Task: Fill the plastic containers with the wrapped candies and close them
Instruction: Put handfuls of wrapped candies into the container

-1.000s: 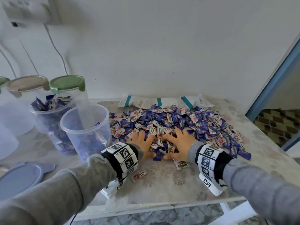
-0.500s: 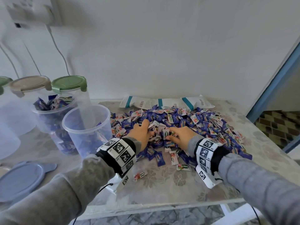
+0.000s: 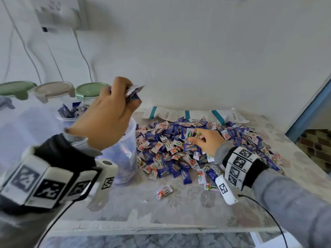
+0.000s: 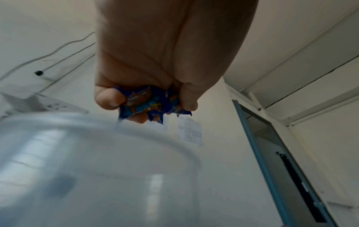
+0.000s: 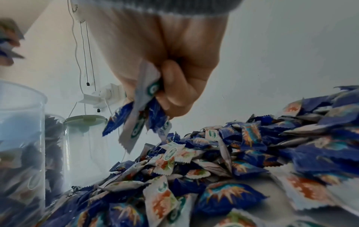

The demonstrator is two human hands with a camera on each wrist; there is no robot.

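Observation:
A heap of blue and white wrapped candies (image 3: 179,145) (image 5: 242,153) covers the middle of the table. My left hand (image 3: 114,108) (image 4: 147,104) is raised above the open clear container (image 3: 125,158) (image 4: 97,153) and grips a handful of candies (image 3: 133,93) (image 4: 149,106). My right hand (image 3: 200,138) (image 5: 155,92) sits low on the heap and grips several candies (image 5: 136,119). A second open container (image 3: 69,113) behind holds candies heaped above its rim.
Closed containers with green lids (image 3: 89,90) (image 3: 16,88) and a beige lid (image 3: 55,89) line the back left. A white and teal bag (image 3: 193,116) lies behind the heap. Loose candies (image 3: 163,191) sit near the front. Cables (image 3: 82,51) hang on the wall.
My left hand lifted off the heap with a handful of candies and swung up over the open container. My right hand stayed on the heap and closed round some candies.

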